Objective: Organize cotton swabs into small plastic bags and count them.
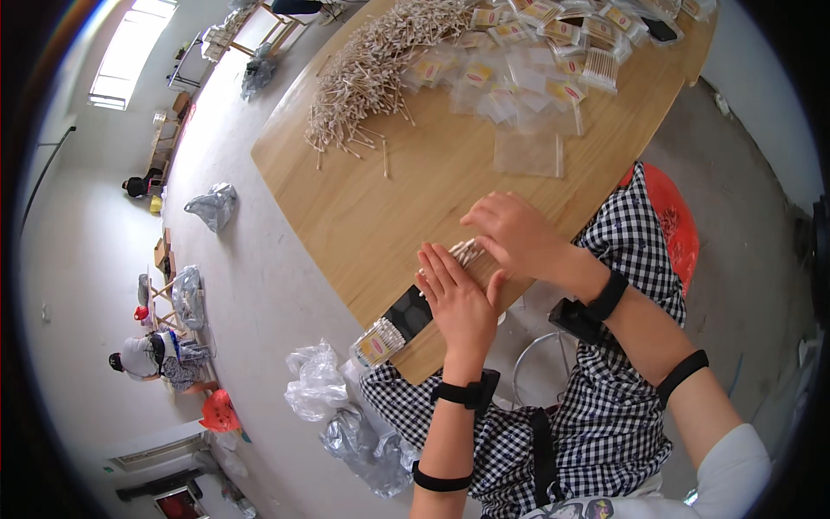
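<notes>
A small row of cotton swabs (467,253) lies on the wooden table between my two hands, near its front edge. My left hand (460,303) rests flat over part of the row, fingers stretched out, hiding some swabs. From the right, my right hand (519,235) curves toward the swab tips. Its thumb is apart from its bent fingers, close to the tips, and no firm grip shows. Beside my left hand is a flat black object (408,313), partly covered. A clear packet filled with swabs (378,342) sits at the table corner.
A big loose heap of cotton swabs (367,82) covers the table's far side. Clear empty bags (529,154) and filled packets (601,67) lie at the far right. Plastic bags (316,381) are on the floor, left. Another person (147,356) works farther off. A red bag (670,221) hangs right.
</notes>
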`<state>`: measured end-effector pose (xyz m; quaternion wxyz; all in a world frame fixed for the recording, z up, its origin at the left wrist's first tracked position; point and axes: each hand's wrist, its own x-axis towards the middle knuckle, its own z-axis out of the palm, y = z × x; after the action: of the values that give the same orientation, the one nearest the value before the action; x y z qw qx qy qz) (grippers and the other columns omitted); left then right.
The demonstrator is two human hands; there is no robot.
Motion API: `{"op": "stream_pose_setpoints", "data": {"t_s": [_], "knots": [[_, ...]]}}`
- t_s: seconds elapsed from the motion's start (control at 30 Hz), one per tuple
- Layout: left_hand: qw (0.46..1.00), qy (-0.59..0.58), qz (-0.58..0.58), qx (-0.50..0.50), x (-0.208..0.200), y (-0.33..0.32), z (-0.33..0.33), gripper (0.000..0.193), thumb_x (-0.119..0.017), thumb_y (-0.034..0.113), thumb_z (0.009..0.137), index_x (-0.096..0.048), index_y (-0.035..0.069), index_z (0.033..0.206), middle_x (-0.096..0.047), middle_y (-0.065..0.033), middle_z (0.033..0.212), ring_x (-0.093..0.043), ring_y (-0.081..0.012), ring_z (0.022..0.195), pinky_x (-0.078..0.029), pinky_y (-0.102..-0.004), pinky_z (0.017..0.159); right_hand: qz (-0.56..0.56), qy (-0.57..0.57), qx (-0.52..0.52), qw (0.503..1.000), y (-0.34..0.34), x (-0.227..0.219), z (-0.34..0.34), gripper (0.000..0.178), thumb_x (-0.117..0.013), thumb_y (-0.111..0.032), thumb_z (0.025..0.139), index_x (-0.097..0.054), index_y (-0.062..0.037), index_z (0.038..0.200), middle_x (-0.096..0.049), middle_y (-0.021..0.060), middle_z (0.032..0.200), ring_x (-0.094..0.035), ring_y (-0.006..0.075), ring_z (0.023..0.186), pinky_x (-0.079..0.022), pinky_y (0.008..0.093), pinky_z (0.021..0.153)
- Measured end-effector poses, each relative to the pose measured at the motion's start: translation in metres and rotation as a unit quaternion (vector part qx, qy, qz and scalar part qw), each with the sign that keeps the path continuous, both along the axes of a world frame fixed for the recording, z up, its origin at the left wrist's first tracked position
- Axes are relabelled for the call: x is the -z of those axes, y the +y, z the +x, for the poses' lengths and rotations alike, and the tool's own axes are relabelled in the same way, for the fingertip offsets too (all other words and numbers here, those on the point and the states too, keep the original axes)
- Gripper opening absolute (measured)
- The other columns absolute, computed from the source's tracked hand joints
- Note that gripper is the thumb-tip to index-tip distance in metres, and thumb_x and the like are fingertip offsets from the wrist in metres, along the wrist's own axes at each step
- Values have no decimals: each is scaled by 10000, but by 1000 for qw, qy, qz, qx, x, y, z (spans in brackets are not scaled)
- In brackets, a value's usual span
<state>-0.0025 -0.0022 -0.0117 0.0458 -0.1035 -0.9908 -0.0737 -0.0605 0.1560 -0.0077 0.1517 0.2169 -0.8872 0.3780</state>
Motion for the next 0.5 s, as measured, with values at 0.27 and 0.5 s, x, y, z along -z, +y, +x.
{"op": "stream_pose_setpoints", "data": {"t_s": [0.27,0.5], "knots": [[1000,-13,11,2,-1,-4,-24,1012,-478,620,951,-128,-157,1498,-163,-337,1577,-125,-425,1502,-121,-516,1212,13,-18,32,999,11,-8,-2,260,-679,-110,821,-641,-58,1073,-643,89,1063,-594,263,1051,-447,384,933],[998,-58,-7,15,-9,4,30,1074,-515,640,922,-90,-151,1511,-117,-335,1590,-72,-411,1515,-96,-508,1217,-1,-9,26,1000,10,-10,-3,261,-675,-109,824,-635,-51,1075,-646,86,1051,-602,249,1043,-441,379,935]]}}
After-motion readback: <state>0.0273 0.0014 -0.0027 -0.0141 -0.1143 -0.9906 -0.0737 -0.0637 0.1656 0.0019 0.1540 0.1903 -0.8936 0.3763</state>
